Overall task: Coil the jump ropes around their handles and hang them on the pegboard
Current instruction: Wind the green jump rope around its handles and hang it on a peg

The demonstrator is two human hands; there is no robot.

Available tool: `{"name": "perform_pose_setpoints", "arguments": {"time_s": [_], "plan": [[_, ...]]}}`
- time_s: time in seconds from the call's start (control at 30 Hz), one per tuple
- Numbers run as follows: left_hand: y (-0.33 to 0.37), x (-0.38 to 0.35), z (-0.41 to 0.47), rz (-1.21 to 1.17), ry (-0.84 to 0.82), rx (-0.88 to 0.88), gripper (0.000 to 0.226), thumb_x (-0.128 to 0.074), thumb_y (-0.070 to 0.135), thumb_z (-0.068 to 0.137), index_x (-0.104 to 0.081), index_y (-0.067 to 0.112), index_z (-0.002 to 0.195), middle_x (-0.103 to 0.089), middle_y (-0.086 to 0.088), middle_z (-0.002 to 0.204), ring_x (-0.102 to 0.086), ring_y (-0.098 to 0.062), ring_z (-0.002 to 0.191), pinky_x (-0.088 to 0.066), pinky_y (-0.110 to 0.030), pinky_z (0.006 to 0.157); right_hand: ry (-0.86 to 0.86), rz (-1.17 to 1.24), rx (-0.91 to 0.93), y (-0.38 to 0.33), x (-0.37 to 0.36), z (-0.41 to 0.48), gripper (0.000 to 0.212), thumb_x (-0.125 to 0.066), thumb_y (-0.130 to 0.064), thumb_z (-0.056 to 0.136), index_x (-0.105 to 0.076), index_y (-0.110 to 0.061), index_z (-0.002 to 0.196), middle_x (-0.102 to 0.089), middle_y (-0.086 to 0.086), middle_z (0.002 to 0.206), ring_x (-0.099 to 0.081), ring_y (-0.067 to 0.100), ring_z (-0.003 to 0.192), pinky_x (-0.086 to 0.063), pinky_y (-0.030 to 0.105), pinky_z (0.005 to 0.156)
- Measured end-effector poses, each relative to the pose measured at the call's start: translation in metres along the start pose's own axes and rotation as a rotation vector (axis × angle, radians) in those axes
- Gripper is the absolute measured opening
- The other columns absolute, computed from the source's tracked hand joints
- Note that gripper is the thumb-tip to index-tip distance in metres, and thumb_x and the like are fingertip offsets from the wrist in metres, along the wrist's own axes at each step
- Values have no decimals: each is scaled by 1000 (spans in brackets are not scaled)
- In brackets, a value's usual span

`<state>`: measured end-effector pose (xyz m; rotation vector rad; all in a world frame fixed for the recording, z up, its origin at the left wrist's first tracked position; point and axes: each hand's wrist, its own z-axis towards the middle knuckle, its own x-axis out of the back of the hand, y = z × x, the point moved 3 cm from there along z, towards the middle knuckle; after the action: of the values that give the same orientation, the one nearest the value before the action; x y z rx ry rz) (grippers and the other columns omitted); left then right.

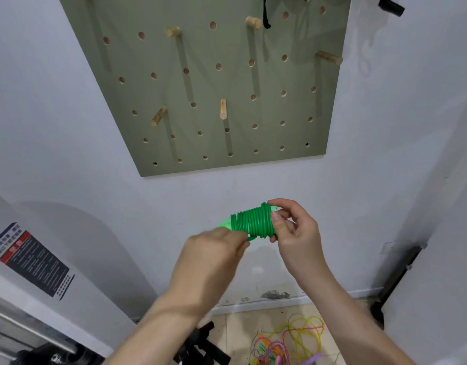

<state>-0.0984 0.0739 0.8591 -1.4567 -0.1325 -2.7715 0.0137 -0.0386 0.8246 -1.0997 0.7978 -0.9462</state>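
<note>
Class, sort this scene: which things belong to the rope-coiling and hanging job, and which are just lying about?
Belong: green jump rope, held by left hand and right hand; pegboard; wooden pegs; tangled ropes on the floor.
Lying about: warning label; black straps on the floor.
</note>
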Motion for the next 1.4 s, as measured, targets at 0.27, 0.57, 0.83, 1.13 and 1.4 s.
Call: {"name": "perform_pose_setpoints", "arguments": {"time_s": [0.27,0.57,0.83,1.13,1.4], "plan": [[-27,16,27,-543,96,500,17,-79,18,74,-71,33,79,-62,9,60,-52,-5,54,-44,-18,57,-78,106,32,-11,-1,-3,39,-54,6,91,-53,-30,107,-50,-13,90,-68,14,70,-53,22,64],[-25,2,20,-522,42,426,23,-76,13,77,-77,32,90,-68,15,71,-60,-4,67,-46,-14,64,-402,-149,-193,2,4,-7,41,-71,-6,80,-62,-34,108,-52,-1,110,-66,15,100,-52,26,83],[-9,-2,18,-719,39,388,18,-74,6,78,-76,23,80,-71,10,77,-64,-3,75,-49,-15,67,-416,476,-612,23,-21,-14,43,-77,-8,73,-52,-5,109,-69,16,96,-67,28,85,-55,37,69],[-62,-28,-5,-1581,388,1144,10,-60,-6,85,-68,-1,83,-63,-6,69,-62,-14,61,-55,-17,61,-391,959,-631,14,-4,-3,66,-83,-9,37,-73,-5,102,-66,16,105,-57,49,112,-58,35,67],[-60,-33,14,-1588,458,1141,8,-60,-5,87,-66,0,85,-63,-8,76,-64,-14,64,-55,-18,63,-336,623,-514,-3,-1,-8,21,-67,-2,80,-59,-3,99,-63,21,124,-64,47,105,-57,33,68]]}}
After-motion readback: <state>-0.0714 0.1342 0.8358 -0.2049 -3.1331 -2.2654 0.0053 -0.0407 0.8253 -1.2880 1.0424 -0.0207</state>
